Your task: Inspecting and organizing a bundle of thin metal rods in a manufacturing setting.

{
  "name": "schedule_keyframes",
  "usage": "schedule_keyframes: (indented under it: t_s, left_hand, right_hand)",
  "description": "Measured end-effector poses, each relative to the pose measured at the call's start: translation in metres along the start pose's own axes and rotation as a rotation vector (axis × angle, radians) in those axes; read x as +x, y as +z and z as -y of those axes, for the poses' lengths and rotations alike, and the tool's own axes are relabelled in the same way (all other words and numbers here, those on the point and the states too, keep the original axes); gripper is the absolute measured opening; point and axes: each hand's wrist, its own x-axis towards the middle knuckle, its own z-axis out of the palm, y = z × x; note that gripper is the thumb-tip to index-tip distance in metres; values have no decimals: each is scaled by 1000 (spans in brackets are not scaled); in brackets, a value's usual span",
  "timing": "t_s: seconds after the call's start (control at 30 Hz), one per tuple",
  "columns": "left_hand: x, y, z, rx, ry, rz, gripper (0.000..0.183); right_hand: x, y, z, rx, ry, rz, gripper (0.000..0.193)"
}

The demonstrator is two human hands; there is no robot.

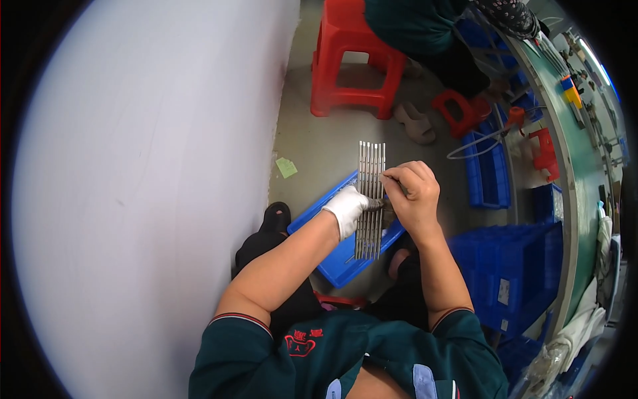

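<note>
My left hand (pixel 348 207), in a white glove with dark fingertips, is closed round a flat row of several thin metal rods (pixel 369 239). The rods stand side by side, lengthwise away from me, with thicker bright tips at the far end. At the row's right edge, my bare right hand (pixel 419 194) pinches the outermost rod between thumb and forefinger, its other fingers curled. Below both hands a blue plastic tray (pixel 337 271) sits between my legs; the hands and rods hide much of its inside.
A white wall (pixel 153 173) runs along my left. Ahead stands a red stool (pixel 352 93) beside a co-worker in a green top (pixel 419 25). Blue crates (pixel 505 266) are stacked at right under a green-topped workbench (pixel 585 219). A green paper scrap (pixel 286 167) lies on the floor.
</note>
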Motion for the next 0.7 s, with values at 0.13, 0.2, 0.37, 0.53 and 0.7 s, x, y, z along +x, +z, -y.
schedule_keyframes:
  t_s: [0.13,0.2,0.37,0.53,0.7]
  left_hand:
    - [-2,2,0,6,74,-9,24]
    - [-5,3,-3,-23,50,16,28]
    - [-2,0,0,-2,61,12,28]
    - [-1,2,3,74,77,-29,25]
    - [-4,3,4,91,134,-14,23]
  right_hand:
    - [-5,5,-4,108,138,84,7]
    - [-5,5,-4,108,137,90,7]
    - [-6,6,-4,72,110,89,8]
    - [-6,5,1,-70,-50,99,10]
    - [-6,10,0,-96,-110,99,11]
